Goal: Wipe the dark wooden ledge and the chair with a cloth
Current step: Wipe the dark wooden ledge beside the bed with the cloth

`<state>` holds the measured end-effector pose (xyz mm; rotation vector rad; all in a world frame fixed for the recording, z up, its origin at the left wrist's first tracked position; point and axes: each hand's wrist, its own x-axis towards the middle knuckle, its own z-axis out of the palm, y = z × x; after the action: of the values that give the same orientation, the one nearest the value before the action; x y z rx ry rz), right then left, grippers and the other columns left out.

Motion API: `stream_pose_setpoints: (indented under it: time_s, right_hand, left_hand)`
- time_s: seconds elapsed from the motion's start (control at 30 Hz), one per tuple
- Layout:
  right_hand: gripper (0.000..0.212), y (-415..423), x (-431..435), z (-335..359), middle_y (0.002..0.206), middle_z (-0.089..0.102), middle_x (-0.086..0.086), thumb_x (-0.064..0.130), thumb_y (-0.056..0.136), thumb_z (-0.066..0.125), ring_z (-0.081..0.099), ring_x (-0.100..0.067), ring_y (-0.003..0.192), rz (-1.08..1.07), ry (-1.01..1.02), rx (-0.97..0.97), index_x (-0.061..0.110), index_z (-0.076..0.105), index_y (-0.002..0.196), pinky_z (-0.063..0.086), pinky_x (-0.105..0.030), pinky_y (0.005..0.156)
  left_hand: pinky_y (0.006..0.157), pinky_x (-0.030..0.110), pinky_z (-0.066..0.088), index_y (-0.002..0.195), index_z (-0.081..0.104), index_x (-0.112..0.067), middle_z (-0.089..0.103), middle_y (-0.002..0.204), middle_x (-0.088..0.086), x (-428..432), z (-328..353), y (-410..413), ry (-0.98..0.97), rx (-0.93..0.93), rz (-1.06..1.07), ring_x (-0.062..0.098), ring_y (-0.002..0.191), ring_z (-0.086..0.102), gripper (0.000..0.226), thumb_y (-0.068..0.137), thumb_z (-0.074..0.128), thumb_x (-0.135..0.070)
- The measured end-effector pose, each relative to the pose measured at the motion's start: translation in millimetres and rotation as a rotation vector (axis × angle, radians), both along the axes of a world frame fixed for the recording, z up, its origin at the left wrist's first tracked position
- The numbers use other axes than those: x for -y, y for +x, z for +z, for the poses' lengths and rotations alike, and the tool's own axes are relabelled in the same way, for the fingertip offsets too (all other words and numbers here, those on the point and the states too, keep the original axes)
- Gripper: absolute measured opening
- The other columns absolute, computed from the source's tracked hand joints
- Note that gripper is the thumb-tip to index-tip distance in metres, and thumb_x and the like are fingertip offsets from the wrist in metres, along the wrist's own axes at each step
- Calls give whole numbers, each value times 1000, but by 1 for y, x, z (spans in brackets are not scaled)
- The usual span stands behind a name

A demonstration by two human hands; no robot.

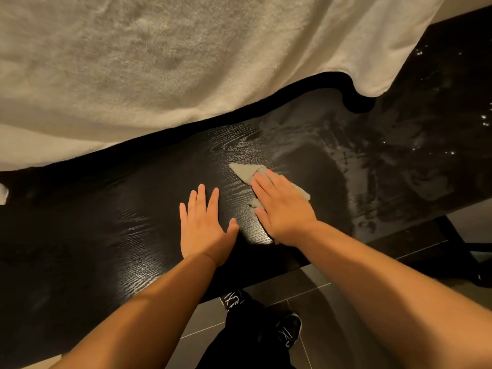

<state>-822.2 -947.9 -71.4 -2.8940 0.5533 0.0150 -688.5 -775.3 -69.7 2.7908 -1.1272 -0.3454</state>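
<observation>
The dark wooden ledge point(106, 222) runs across the view from lower left to upper right, its grain shining under the light. A small beige cloth point(243, 171) lies flat on it near the middle. My right hand point(279, 206) presses on the cloth with straight fingers, covering most of it; one corner sticks out to the upper left. My left hand point(203, 225) rests flat on the bare wood just left of the cloth, fingers spread. To the right, the ledge surface shows wet smears and droplets. No chair is clearly visible.
A thick cream blanket point(159, 62) hangs over the far edge of the ledge. Below the near edge lies a dark tiled floor point(319, 302) with my legs and black shoes point(288, 328). A dark frame piece point(452, 235) stands at the lower right.
</observation>
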Motion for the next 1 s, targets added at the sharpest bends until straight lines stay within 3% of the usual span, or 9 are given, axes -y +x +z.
stream_pose_setpoints:
  time_s: [0.1, 0.27, 0.33, 0.43, 0.57, 0.7, 0.8, 0.9, 1.0]
  right_hand:
    - [68, -5, 25, -7, 169, 26, -5, 43, 102, 37, 20, -27, 157, 45, 31, -38, 13, 27, 162, 19, -47, 127]
    - [57, 8, 99, 1, 147, 39, -12, 41, 98, 28, 36, -35, 140, -323, -17, -14, 8, 36, 144, 33, -50, 115]
    - [58, 18, 96, 4, 149, 37, -14, 40, 101, 29, 33, -37, 142, -410, -22, -30, 5, 36, 146, 32, -50, 116]
    - [55, 27, 51, 4, 149, 39, -13, 39, 103, 33, 39, -36, 137, -249, -49, -1, 7, 38, 147, 30, -48, 116]
    - [65, 17, 37, 1, 166, 30, -8, 43, 103, 33, 25, -30, 153, 58, -6, -59, 10, 32, 159, 23, -47, 125]
    - [59, 26, 101, 1, 150, 39, -12, 43, 98, 25, 37, -34, 140, -187, -17, -71, 11, 34, 147, 33, -52, 115]
    - [60, 39, 105, 5, 152, 35, -14, 42, 100, 27, 31, -36, 143, -368, -35, -74, 6, 33, 148, 32, -51, 115]
    - [58, 40, 51, 2, 155, 36, -16, 39, 103, 32, 35, -37, 141, -233, -46, -22, 5, 34, 151, 28, -49, 117]
    - [65, 17, 8, -3, 167, 28, -10, 43, 104, 34, 23, -31, 154, 0, -25, -32, 8, 31, 160, 19, -45, 126]
  left_hand:
    - [131, 50, 1, 167, 19, -27, 2, 176, 5, 0, 0, 0, -10, 7, -7, 24, 162, -4, 82, 95, 44, -60]
    - [131, 51, 2, 166, 20, -26, 4, 176, 6, -1, 0, -1, -13, 16, -16, 25, 162, -2, 81, 97, 43, -60]
    - [131, 51, 2, 166, 20, -26, 5, 176, 6, -1, -1, 0, -9, 19, -17, 26, 162, -1, 80, 97, 43, -60]
    - [131, 52, 3, 166, 19, -25, 5, 176, 7, -1, -1, 1, -1, 27, -23, 26, 162, -1, 81, 97, 43, -61]
    - [131, 52, 4, 166, 19, -25, 4, 176, 7, 0, -2, 1, 15, 36, -26, 27, 162, 0, 83, 96, 41, -62]
    - [131, 52, 4, 166, 20, -25, 5, 175, 7, 0, -3, 1, 10, 28, -23, 27, 162, 0, 82, 96, 42, -61]
    - [131, 51, 2, 166, 19, -26, 4, 176, 7, 0, -2, 2, 16, 29, -25, 27, 162, -1, 82, 97, 45, -61]
    - [131, 52, 3, 166, 18, -26, 3, 176, 6, -1, -2, 2, 16, 29, -24, 26, 162, -2, 82, 96, 44, -62]
    - [131, 51, 3, 166, 18, -27, 2, 176, 5, 0, -1, 2, 14, 29, -16, 25, 162, -2, 83, 96, 44, -63]
